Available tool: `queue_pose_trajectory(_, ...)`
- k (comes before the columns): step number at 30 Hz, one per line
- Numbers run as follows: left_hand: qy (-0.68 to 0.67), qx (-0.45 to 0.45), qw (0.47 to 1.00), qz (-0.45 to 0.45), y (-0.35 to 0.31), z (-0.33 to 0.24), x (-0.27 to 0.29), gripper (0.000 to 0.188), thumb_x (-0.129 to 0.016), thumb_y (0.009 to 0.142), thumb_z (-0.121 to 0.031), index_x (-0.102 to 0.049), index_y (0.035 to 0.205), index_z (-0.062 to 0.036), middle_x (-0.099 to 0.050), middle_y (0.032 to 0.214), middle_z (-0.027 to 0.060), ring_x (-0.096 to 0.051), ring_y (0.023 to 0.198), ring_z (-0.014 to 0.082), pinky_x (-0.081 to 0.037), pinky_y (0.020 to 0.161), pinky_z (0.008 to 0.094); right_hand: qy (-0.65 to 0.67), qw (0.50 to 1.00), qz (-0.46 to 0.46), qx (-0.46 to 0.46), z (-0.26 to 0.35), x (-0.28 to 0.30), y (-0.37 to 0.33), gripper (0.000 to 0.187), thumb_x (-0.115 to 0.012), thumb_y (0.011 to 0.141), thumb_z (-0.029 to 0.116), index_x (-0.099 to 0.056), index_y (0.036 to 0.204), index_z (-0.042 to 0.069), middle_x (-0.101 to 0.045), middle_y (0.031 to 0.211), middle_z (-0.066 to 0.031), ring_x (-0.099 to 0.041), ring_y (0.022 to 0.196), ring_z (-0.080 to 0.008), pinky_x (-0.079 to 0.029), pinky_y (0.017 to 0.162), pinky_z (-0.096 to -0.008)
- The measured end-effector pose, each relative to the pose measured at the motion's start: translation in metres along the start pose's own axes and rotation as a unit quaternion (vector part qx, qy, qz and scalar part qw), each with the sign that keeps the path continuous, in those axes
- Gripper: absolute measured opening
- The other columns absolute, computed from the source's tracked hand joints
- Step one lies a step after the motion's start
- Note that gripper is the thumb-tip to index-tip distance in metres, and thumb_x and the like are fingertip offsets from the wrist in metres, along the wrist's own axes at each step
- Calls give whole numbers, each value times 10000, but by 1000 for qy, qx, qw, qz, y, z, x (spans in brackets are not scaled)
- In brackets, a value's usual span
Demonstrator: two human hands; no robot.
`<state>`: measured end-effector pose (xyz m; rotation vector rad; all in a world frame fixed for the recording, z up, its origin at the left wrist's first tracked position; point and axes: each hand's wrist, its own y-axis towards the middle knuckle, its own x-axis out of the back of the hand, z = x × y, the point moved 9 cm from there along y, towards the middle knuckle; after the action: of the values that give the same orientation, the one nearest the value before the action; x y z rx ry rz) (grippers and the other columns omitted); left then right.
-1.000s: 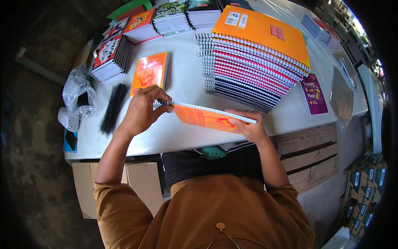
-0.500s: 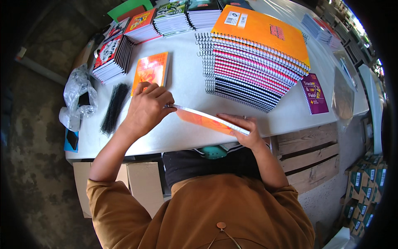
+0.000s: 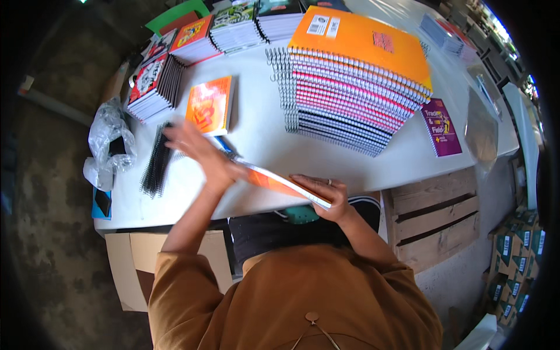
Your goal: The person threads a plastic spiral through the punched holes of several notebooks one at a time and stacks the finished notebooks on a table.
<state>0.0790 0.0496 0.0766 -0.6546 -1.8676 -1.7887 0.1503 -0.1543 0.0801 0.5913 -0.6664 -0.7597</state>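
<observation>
Currently held: an orange booklet (image 3: 274, 182), tilted on edge over the white table's (image 3: 262, 137) near rim.
Right hand (image 3: 324, 195): closed on the booklet's near end.
Left hand (image 3: 201, 153): blurred, fingers spread over the far end; whether it grips, I cannot tell.
Risk, slip: with one sure hold, the booklet may tip off the table edge.
Risk, knock: the left hand could brush the black spiral bindings (image 3: 156, 165) or the orange book pile (image 3: 210, 105) beside it.

Your white flat surface (image 3: 262, 134), your tall stack of spiral notebooks (image 3: 350, 87) topped orange with pink, white and dark edges, your orange thin booklet (image 3: 274, 182) in hand, purple booklet (image 3: 441, 126), black binding coils (image 3: 156, 166), your brown sleeves (image 3: 175, 280).
</observation>
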Motion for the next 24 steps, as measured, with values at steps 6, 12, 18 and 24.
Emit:
queue_pose_trajectory(6,-40,-174,984,2,-43,-62,17,946,-361,738,-753,-405,1242,47,-429,1272,209,-310,1217,465,-82,985,656,31,999,15,-5,6,3,5,382,-649,711,-8,-608,1091,5,-626,1067,-144,-627,949,-274,-512,802,-334)
queue_pose_trajectory(12,-136,-199,966,94,-55,-74,1,1136,-414,682,-784,-217,1281,162,-172,1344,374,-218,1182,607,-75,981,664,2,999,-16,30,9,13,11,376,-671,707,19,-610,1076,-15,-630,1047,-147,-637,909,-268,-514,799,-329)
queue_pose_trajectory(18,-58,-142,988,2,-15,-51,11,1116,-479,666,-761,-236,1280,139,-207,1307,390,-298,1130,591,-100,931,714,12,998,1,61,25,-5,7,373,-681,708,19,-608,1072,-16,-633,1037,-149,-647,869,-262,-521,758,-322)
queue_pose_trajectory(24,-113,-229,967,4,-25,-99,24,1067,-489,701,-725,-238,1308,116,-348,1325,218,-372,1166,461,-227,990,602,-6,1000,-2,23,18,-1,-2,383,-665,702,9,-609,1080,-3,-636,1040,-131,-640,904,-255,-509,788,-335)
